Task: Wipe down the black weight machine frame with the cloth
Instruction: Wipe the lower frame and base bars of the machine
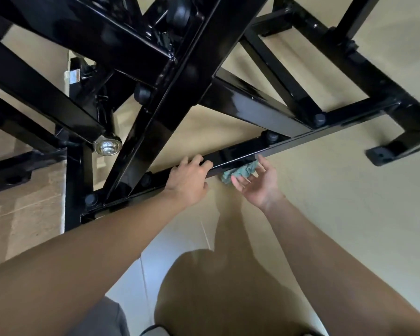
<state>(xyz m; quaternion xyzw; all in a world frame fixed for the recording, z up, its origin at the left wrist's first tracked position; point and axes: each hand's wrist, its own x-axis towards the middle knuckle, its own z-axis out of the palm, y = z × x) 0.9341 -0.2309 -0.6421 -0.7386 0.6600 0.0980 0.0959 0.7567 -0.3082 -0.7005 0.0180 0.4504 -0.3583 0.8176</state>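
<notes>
The black weight machine frame (170,98) fills the upper view with glossy crossing beams. Its low horizontal bar (288,144) runs from lower left to right. My left hand (188,179) grips this bar, fingers curled over its top edge. A crumpled teal cloth (240,171) is pressed against the near face of the bar just right of that hand. My right hand (257,183) holds the cloth to the bar with palm up and fingers spread, nearly straight.
A chrome round fitting (107,145) hangs at the end of one beam. Black bolt caps (320,118) stud the joints. A frame foot (388,151) rests on the beige floor at right. My knee (228,287) is below the hands.
</notes>
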